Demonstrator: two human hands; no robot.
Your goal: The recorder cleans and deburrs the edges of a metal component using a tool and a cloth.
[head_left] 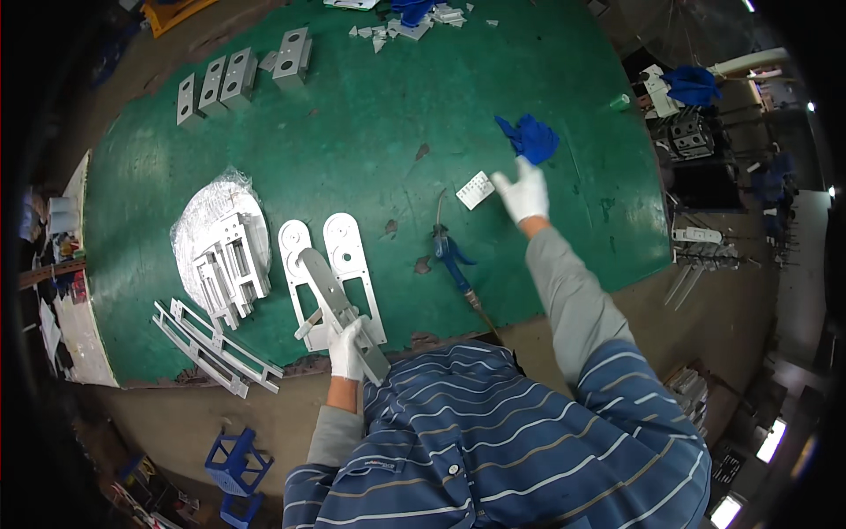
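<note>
My left hand [345, 351], in a white glove, is closed around a long grey metal bracket [328, 286] with holes in it. The bracket is tilted above the table's near edge and partly covers two flat silver plates [344, 236] with rounded ends. My right hand [526, 196], also gloved, reaches out over the table with its thumb apart from the fingers. Nothing shows in its grasp. Its fingertips are close to a crumpled blue cloth [534, 141]; I cannot tell whether they touch it. A small white printed card [475, 190] lies left of its thumb.
A blue air gun [452, 260] with its hose lies mid-table. Left are slotted metal parts [231, 264] on a plastic-wrapped disc [196, 220], and curved metal frames [207, 344]. Box-shaped brackets [238, 78] stand far left; small metal pieces [410, 31] lie at the far edge.
</note>
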